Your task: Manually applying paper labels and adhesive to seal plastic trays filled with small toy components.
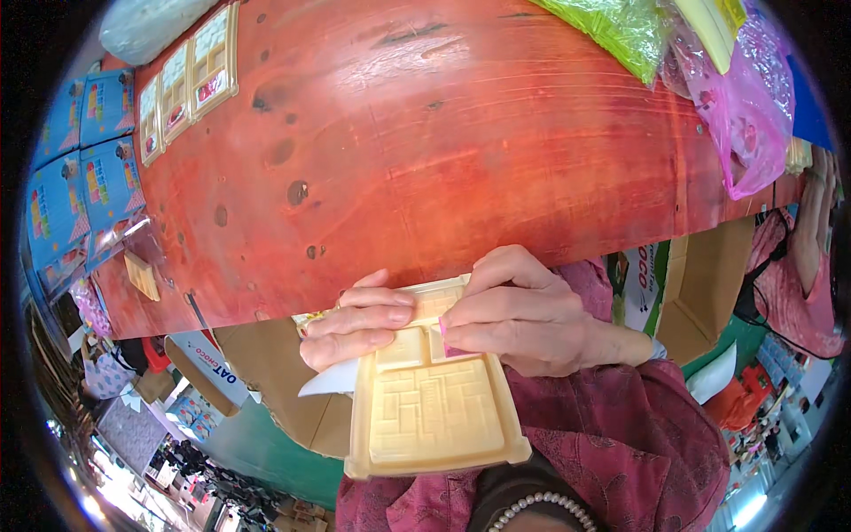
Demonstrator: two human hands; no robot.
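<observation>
A cream plastic compartment tray [436, 412] with a woven-pattern base is tilted toward me at the table's near edge. Its far left side is gripped by my left hand [359, 324], closed with the fingers lying over the rim. My right hand [527, 315] is closed at the tray's far right, its fingertips pressed around a small pink piece [449, 343] in one of the small compartments. My fingers hide most of that piece, so its kind is unclear. A white sheet-like piece [330, 381] sticks out below my left hand.
The red table [425, 160] spreads ahead. Filled trays [191, 80] and blue boxes [84, 168] stand at the left. A pink plastic bag [749, 115] and green wrap [612, 35] lie far right. Cardboard boxes [705, 288] are below the near edge; another person's arm [808, 226] shows at right.
</observation>
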